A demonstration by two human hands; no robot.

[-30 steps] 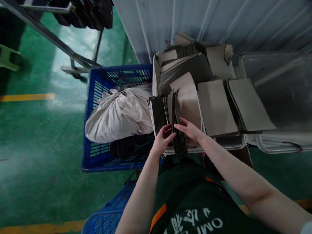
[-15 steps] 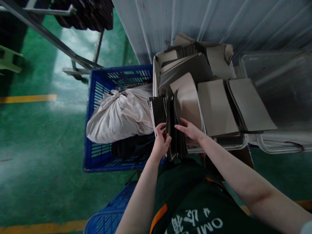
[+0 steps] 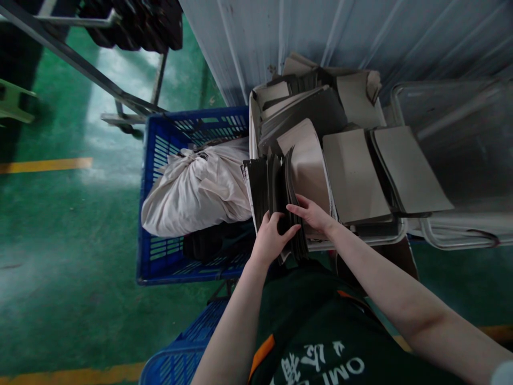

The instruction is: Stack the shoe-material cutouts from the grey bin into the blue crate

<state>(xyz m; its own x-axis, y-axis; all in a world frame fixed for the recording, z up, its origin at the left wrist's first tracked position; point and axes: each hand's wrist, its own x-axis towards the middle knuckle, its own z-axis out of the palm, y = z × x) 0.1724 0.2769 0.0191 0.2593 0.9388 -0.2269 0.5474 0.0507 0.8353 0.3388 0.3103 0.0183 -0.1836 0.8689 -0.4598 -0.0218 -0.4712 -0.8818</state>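
One blue crate (image 3: 176, 278), white bag (image 3: 200, 190) inside | dark pack (image 3: 256, 184) standing in the pale bin (image 3: 251, 128), left hand (image 3: 272, 238) right there, thumb spread wide | right hand (image 3: 315, 216) on the curved bundle (image 3: 289, 182) (pinching? can't tell) | looks midway: packs parted, bundle and flat sheets (image 3: 355, 176) seemingly left

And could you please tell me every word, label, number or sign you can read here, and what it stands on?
"OMI": white capitals on the dark green cloth garment with orange trim; whatever follows is cut off by the picture's lower edge.
Tilted white Chinese characters, same garment: too unclear to read surely.
Thin dark flat sheets: no lettering can be made out.
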